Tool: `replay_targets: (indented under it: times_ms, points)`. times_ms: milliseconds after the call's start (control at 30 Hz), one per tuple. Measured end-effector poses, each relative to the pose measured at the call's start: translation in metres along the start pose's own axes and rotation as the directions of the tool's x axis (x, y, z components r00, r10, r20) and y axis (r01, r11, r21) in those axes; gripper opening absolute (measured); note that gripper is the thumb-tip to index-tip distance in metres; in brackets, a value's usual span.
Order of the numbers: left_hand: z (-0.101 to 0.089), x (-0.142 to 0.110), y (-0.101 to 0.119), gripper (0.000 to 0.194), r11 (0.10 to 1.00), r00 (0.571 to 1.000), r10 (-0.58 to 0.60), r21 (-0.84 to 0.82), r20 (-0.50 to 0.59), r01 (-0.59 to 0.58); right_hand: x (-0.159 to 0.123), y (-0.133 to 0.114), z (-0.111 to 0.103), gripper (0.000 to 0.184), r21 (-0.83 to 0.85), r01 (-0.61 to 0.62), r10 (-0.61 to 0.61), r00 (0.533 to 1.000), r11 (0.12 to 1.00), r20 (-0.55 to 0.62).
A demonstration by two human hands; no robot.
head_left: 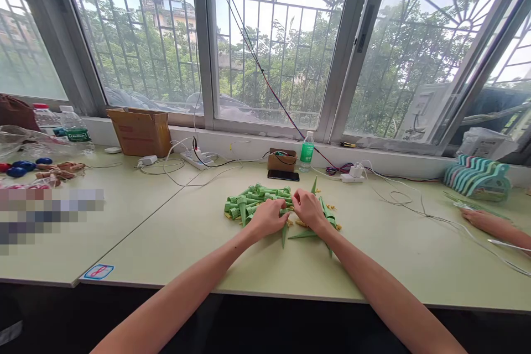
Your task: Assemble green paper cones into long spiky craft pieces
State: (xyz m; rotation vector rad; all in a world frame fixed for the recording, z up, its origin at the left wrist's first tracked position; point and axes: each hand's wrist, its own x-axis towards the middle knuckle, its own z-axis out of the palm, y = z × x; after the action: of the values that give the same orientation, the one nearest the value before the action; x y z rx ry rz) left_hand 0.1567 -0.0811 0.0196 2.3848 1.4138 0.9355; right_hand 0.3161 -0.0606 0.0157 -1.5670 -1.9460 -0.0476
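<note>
A heap of green rolled pieces [249, 199], some tube-like and some tapering to a point, lies on the pale table in front of me. Small yellow bits [332, 208] are scattered under and around it. My left hand [269, 217] is at the heap's near right side, thumb and fingers closed around a small green piece. Close beside it, my right hand [309, 209] has its fingers pinched together; what is in them is hidden. Under and beside my right wrist lie more green pieces [305, 234], several of them long and pointed.
Behind the heap are a phone [283, 175], a small brown box [282, 160] and a green-labelled bottle [307, 152]. Cables and a power strip [197, 159] run along the window. A cardboard box [140, 131] stands left. Another person's hand [477, 218] rests right, near pastel hangers [477, 177].
</note>
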Motion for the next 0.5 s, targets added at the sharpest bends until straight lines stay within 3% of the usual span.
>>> replay_targets:
  times_ms: [233,500]
  points:
    - [-0.0006,-0.0008,-0.0005,0.014,0.991,0.998,0.033,0.126,0.050,-0.039,-0.0003,0.0018,0.0024,0.011,0.028,0.014,-0.014,1.000,1.000,0.001]
    - [-0.0023,0.0002,0.0017,0.016,0.998,1.000,0.030,0.052,0.002,-0.030,0.0002,0.0033,0.0037,0.012,0.088,0.062,-0.060,0.998,0.994,-0.026]
